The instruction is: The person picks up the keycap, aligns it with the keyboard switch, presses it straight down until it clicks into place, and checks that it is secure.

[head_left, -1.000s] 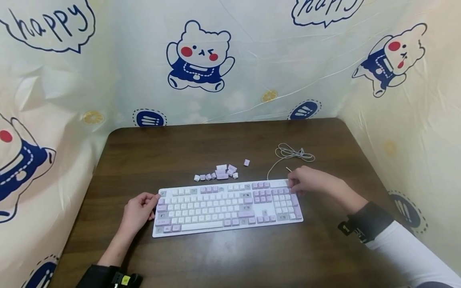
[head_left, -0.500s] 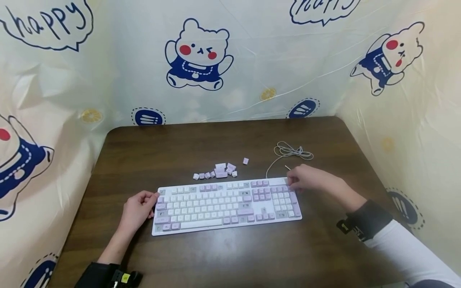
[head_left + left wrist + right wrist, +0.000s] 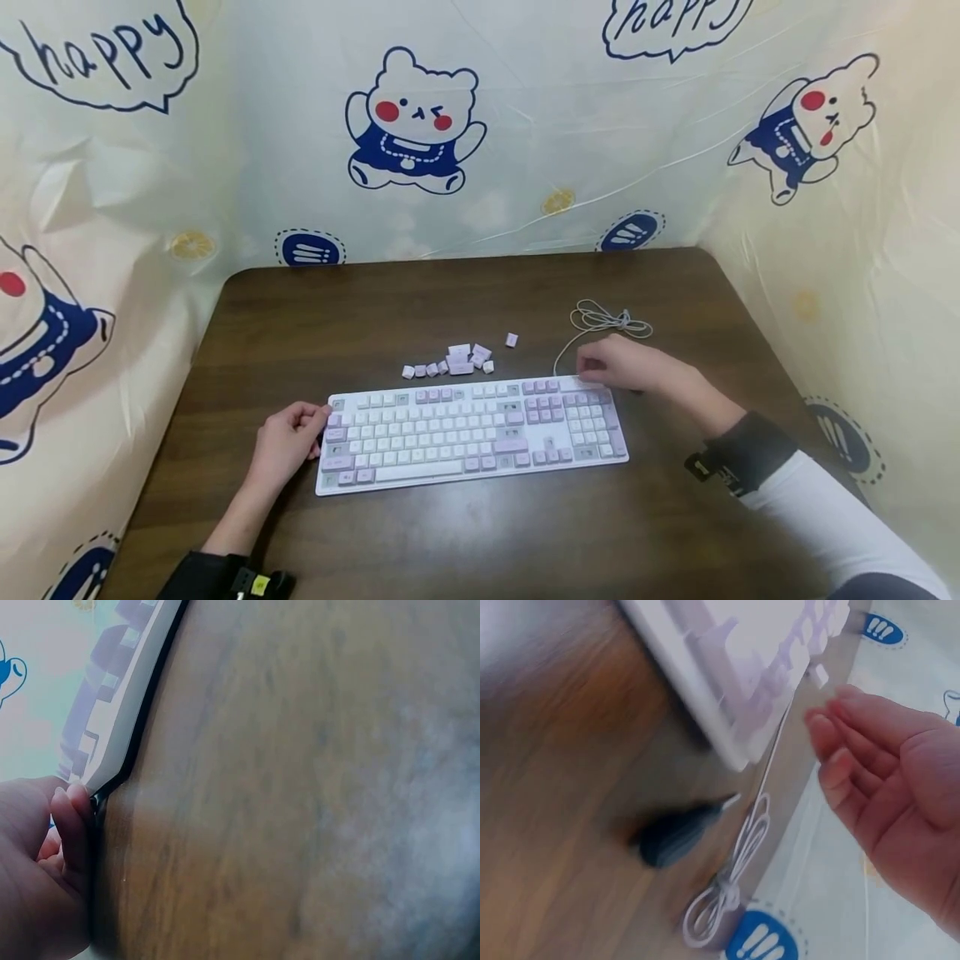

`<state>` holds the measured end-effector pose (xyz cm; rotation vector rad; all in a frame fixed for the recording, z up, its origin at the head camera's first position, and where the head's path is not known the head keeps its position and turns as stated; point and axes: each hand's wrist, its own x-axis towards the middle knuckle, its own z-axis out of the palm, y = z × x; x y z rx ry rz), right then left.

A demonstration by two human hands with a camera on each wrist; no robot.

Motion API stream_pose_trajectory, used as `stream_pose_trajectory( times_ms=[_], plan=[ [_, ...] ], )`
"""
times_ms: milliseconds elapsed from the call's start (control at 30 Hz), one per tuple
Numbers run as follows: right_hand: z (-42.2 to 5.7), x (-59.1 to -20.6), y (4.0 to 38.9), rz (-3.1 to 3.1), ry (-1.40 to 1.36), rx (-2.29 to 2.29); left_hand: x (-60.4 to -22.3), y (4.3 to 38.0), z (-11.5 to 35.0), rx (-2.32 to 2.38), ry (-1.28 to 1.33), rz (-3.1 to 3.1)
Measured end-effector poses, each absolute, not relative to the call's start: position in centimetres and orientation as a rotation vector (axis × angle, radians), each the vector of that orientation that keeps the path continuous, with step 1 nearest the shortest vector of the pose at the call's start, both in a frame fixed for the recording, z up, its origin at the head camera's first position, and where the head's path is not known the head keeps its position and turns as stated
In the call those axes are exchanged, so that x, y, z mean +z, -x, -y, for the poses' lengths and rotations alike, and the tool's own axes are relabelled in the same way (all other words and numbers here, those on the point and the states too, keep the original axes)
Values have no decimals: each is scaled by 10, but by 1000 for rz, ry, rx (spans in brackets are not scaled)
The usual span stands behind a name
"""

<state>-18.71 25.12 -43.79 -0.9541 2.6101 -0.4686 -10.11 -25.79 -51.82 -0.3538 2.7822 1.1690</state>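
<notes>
Desk (image 3: 465,542); keyboard (image 3: 435,437) lower centre, left hand (image 3: 281,442) pinches its corner; right hand (image 3: 626,364), right of centre, loosely curled, empty.

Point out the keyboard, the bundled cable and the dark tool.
Keyboard (image 3: 468,437), head view: white keys near its middle.
Bundled cable (image 3: 624,318), head view: the tied part of the bundle.
Dark tool (image 3: 675,837), right wrist view: its thick handle.

Two speech bubbles (image 3: 105,58) on the printed sheet (image 3: 292,142) read "happy".

Bear-printed sheets (image 3: 300,150) enclose a wooden table (image 3: 465,542) like a booth.
</notes>
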Motion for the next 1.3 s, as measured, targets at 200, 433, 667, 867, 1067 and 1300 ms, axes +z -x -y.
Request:
stream_pose_trajectory(
  times_ms=[200, 433, 667, 867, 1067, 1300],
  plan=[
    [-216, -434, 201, -2604, 1047, -558, -518, 100, 259, 1164, 365, -2768],
    [-163, -427, 218, -2632, 1257, -473, -520, 99, 259, 1196, 354, -2781],
    [-110, -436, 239, -2587, 1481, -333, -517, 98, 261, 1177, 364, -2778],
    [-80, -445, 248, -2530, 1553, -84, -516, 98, 261, 1177, 358, -2780],
    [-66, -453, 249, -2474, 1538, 88, -517, 98, 261, 1185, 356, -2770],
    [-62, -458, 255, -2489, 1512, 110, -517, 101, 262, 1184, 371, -2749]
  ],
)
